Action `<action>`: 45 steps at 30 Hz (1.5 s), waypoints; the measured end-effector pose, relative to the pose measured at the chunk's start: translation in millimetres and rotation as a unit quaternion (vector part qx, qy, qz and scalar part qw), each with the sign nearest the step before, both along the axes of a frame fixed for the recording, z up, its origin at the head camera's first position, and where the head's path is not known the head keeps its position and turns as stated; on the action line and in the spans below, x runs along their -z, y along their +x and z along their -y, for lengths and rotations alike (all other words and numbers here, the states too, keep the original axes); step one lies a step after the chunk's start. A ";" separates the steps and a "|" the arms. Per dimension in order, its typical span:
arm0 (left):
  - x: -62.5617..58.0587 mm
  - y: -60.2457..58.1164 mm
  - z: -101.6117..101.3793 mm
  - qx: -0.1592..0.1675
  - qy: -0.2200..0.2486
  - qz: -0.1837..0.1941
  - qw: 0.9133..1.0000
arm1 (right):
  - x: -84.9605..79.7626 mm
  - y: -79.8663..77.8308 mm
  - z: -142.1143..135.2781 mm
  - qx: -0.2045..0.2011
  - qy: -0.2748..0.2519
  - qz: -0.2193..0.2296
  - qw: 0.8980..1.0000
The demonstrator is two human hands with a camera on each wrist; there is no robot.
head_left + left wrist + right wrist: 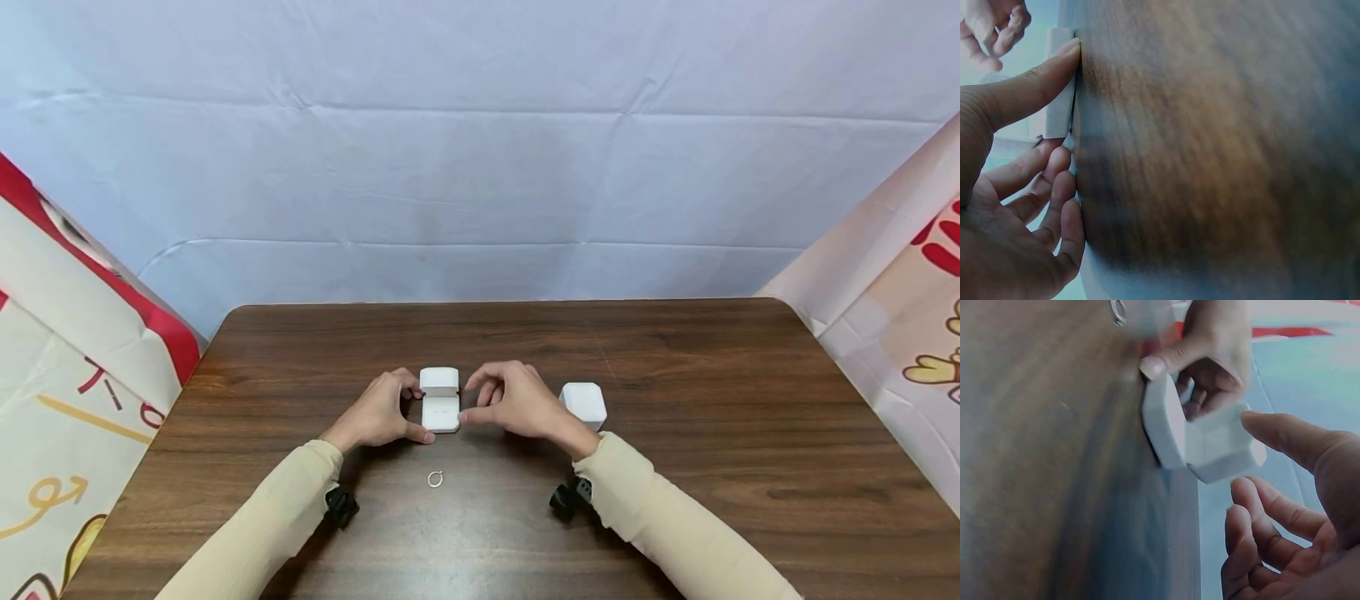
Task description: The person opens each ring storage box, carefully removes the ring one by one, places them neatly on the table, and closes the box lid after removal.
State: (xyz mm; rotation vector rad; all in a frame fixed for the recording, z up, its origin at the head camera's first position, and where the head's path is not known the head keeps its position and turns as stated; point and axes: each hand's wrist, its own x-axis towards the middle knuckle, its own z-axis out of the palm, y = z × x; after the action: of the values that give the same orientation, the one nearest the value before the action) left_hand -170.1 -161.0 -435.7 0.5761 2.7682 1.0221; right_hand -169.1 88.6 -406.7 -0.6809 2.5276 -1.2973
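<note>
A small white ring box (440, 414) stands on the table with its lid raised. My left hand (381, 410) grips its base from the left, thumb at the front edge and fingertips by the hinge side. The left wrist view shows that thumb lying along the box's base (1059, 115). To the right of the box hovers my right hand (517, 402), fingers loosely bent and holding nothing; its thumb tip is close to the box, and contact is unclear. Nearer the table's front lies a ring (435, 479), also visible in the right wrist view.
Another white box (583, 404), its lid down, sits just behind my right wrist. The brown wooden table (697, 375) has a pale cloth (480, 183) hanging along its far edge. Printed cloths hang at both sides.
</note>
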 end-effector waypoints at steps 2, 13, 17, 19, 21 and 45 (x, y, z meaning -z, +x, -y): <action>0.2 -0.1 0.0 0.001 -0.002 0.000 1.000 | -2.1 -7.5 -1.8 0.016 -0.015 0.005 1.000; -1.1 -0.1 -0.5 -0.001 0.003 0.003 1.000 | 1.2 -28.9 7.6 0.063 -0.070 0.098 0.991; -1.3 -0.2 -0.6 -0.003 0.002 0.006 1.000 | 3.4 -31.2 11.5 0.074 -0.074 0.109 0.989; -1.1 -0.4 -0.5 -0.003 0.001 0.005 1.000 | 4.0 -31.8 12.4 0.077 -0.071 0.113 0.988; -1.1 -0.4 -0.2 -0.002 0.001 0.005 1.000 | 4.7 -32.4 12.7 0.077 -0.066 0.123 0.987; 1.3 -0.4 0.0 0.004 0.004 -0.003 1.000 | 18.0 -40.0 16.0 -0.004 -0.100 0.315 0.944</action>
State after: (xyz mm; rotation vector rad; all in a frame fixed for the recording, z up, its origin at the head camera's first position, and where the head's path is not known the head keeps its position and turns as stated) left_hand -170.6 -161.0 -437.0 0.5931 2.7661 1.0331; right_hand -209.1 72.6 -424.7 -0.2438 1.8923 -1.4876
